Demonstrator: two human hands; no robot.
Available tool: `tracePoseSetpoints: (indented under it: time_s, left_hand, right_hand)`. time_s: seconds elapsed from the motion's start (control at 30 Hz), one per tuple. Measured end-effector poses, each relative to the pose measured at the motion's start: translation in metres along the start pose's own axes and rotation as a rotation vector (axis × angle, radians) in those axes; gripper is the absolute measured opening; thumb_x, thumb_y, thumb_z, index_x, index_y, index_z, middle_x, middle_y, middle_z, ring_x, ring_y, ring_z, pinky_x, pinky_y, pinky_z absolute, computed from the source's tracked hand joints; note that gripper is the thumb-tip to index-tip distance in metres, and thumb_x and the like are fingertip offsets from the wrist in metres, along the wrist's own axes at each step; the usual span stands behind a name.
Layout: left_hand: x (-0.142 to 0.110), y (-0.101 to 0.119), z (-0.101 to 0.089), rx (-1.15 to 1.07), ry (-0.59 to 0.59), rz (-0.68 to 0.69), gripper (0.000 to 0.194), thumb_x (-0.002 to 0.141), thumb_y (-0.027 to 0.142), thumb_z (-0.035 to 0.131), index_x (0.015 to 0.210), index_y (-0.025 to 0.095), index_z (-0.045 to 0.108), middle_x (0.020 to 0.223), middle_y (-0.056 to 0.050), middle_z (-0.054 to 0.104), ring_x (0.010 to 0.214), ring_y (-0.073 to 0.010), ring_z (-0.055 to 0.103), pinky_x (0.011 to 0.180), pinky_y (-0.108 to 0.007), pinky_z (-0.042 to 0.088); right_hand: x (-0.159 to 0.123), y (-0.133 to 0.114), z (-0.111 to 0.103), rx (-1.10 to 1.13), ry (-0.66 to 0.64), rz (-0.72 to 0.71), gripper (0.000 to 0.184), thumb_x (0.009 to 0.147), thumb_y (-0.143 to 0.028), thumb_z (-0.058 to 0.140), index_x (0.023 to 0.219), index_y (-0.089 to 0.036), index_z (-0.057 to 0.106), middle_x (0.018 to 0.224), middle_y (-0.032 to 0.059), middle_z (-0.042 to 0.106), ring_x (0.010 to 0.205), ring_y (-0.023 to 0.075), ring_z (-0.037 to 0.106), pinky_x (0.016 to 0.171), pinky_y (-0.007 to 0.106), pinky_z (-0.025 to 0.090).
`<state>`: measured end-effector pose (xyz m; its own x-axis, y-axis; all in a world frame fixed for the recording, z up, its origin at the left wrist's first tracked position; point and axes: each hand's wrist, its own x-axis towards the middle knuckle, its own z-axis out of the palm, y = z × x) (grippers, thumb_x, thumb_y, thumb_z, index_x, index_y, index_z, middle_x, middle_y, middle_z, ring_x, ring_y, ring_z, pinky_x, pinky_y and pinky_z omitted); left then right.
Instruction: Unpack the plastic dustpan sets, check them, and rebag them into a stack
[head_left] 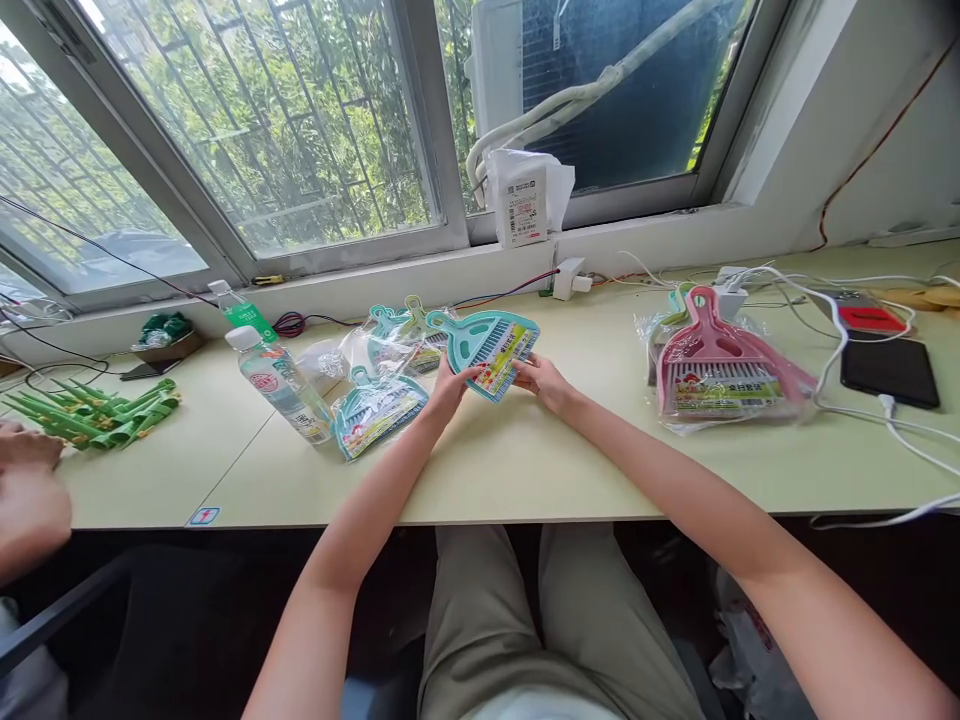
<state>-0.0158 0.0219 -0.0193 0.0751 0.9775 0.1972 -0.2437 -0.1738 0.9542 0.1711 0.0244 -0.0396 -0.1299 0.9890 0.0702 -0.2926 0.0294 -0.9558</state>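
A teal mini dustpan-and-brush set (pixel 480 340) with a yellow-green printed label is held up over the table, its handle toward the upper left. My left hand (pixel 450 388) is closed on its lower left edge. At its right edge, my right hand (pixel 546 382) grips it with the fingers partly behind it. Left of my hands lies another teal dustpan set (pixel 379 408) in clear wrap, with more wrapped teal and green sets (pixel 409 335) behind. On the right is a stack of wrapped sets, a pink dustpan set (pixel 712 360) on top.
Two water bottles (pixel 281 385) stand at left. Beyond them are green bundled strips (pixel 101 412) and another person's hand (pixel 30 450). White cables (pixel 832 340), a black phone (pixel 890 373) and a power strip (pixel 571 280) lie right and back. A white-wrapped box (pixel 527 200) sits on the windowsill.
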Motion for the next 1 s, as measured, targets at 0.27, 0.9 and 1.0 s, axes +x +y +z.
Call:
tracePoseSetpoints:
  time_s: [0.27,0.9,1.0]
  left_hand:
    - [0.023,0.021,-0.049,0.882,0.338,0.242,0.053,0.1,0.033,0.039,0.151,0.026,0.029,0.141,-0.014,0.05,0.135,-0.0261,0.046,0.113,-0.045,0.034]
    - [0.018,0.029,-0.081,1.58,0.184,0.286,0.057,0.085,-0.003,0.037,0.124,0.025,0.067,0.113,-0.011,0.068,0.114,-0.0256,0.059,0.099,-0.04,0.047]
    - [0.021,0.027,-0.08,1.391,0.188,0.352,0.055,0.085,-0.002,0.035,0.109,0.027,0.074,0.099,-0.005,0.072,0.104,-0.0221,0.063,0.11,-0.044,0.038]
  right_hand:
    - [-0.005,-0.012,0.002,0.122,0.113,-0.028,0.011,0.083,-0.012,0.064,0.092,-0.018,0.062,0.086,0.0038,0.076,0.077,0.0195,0.075,0.087,0.044,0.061]
    - [-0.005,-0.011,-0.004,0.02,0.183,-0.002,0.012,0.081,-0.011,0.062,0.091,-0.019,0.063,0.087,0.004,0.075,0.08,0.0206,0.075,0.088,0.046,0.062]
    - [-0.004,-0.012,-0.007,0.016,0.175,-0.018,0.013,0.081,-0.014,0.065,0.092,-0.02,0.062,0.091,0.0047,0.075,0.084,0.0214,0.075,0.09,0.046,0.061]
